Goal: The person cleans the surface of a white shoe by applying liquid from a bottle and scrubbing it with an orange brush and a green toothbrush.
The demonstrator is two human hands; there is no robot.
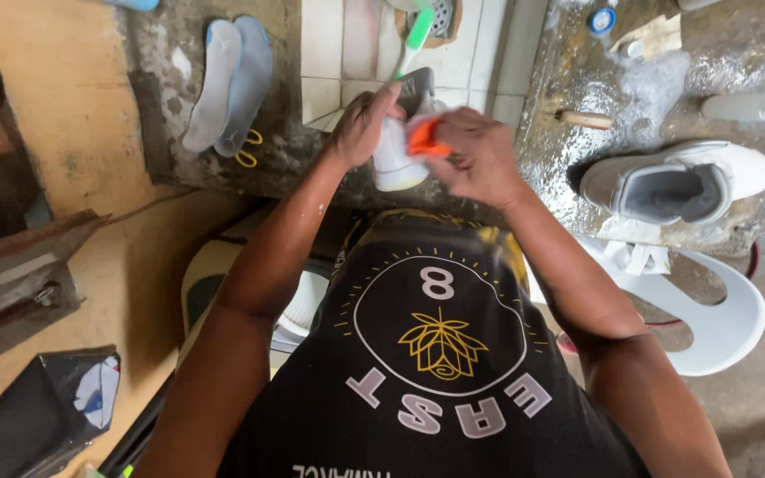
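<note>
My left hand (363,124) grips a white shoe (397,159) held upright over the edge of a wet concrete counter (595,80). My right hand (475,155) is closed on an orange brush or scrubber (424,137) pressed against the shoe's side. Behind the shoe a green and white toothbrush (418,34) pokes up; which hand holds it I cannot tell. A second white shoe (679,181) lies on its side on the counter to the right.
Two pale insoles (230,80) and yellow scissors (248,149) lie on the counter at left. A tiled sink with a drain (440,16) sits ahead. A wooden-handled tool (584,119) and white bottle (750,106) rest at right. A white plastic chair (723,323) stands below.
</note>
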